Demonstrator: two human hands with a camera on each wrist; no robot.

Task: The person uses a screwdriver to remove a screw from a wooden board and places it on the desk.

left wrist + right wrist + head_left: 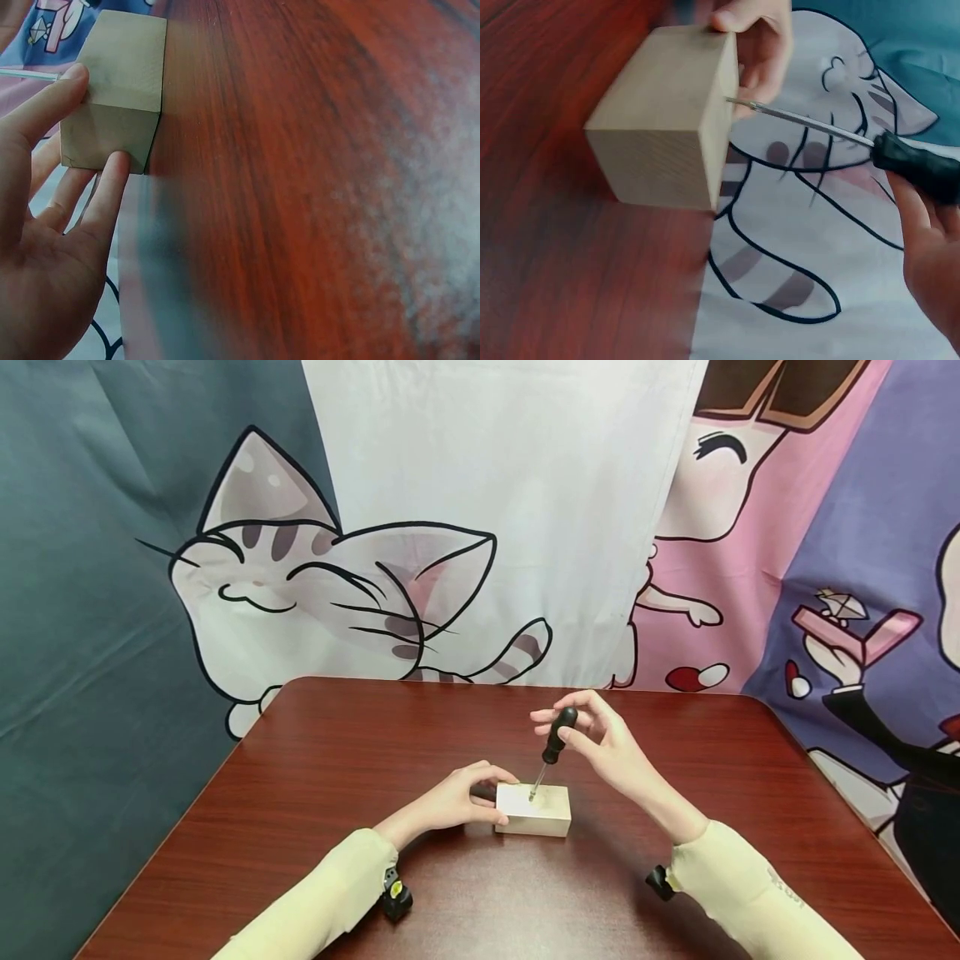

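A pale wooden block (551, 814) lies on the table in the head view. My left hand (461, 797) grips its left end, the thumb near the front edge and fingers around the end and far side. The right hand (611, 752) holds a screwdriver (558, 735) by its black handle, between the thumb and fingers. Its metal shaft slants down to a small brass-coloured screw (756, 107) standing in the block's top face. The right wrist view shows the tip meeting the screw head. A dark patch under my left hand is too unclear to name.
The reddish-brown wooden table (360, 735) stretches out around the block. Behind its far edge hangs a printed cloth (480, 460) with cartoon figures. Small black wrist cameras (397, 897) sit at both sleeves.
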